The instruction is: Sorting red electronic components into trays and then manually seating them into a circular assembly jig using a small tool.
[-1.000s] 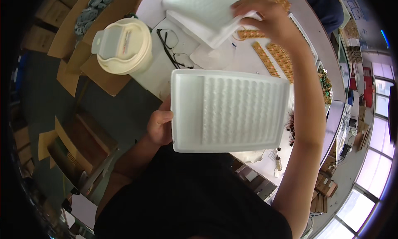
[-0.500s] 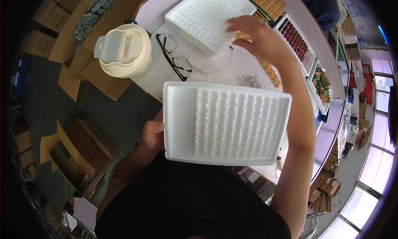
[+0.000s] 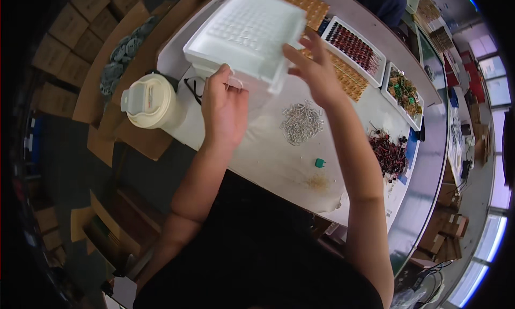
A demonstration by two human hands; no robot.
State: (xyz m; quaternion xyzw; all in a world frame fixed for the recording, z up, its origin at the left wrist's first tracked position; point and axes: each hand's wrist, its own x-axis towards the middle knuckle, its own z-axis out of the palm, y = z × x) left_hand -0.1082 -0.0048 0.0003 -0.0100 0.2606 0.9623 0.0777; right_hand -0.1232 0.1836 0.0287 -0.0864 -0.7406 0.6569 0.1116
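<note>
A white plastic tray [image 3: 244,32] with rows of round pockets, blurred by motion, lies over another white tray [image 3: 197,63] at the far middle of the table. My left hand [image 3: 224,108] is at its near side, palm up, thumb against the wall and fingers at the lower edge, gripping it. Beside the tray's right edge, my right hand [image 3: 316,73] has its fingers spread, fingertips close to the rim. A pile of small silvery metal pieces [image 3: 302,123] lies on the table nearer me, with a small green piece [image 3: 320,163] below it.
A cream lidded cup [image 3: 153,102] stands at left, glasses [image 3: 194,89] partly hidden beside it. To the right are gold-brown boards [image 3: 348,75], a tray of dark red parts [image 3: 354,45], a tray of green parts [image 3: 403,98] and a wire heap [image 3: 389,154]. Cardboard boxes [image 3: 80,32] line the left.
The pocketed tray has gone from in front of my body up onto the other tray, my left hand moving with it. My right hand has shifted slightly left and stays spread.
</note>
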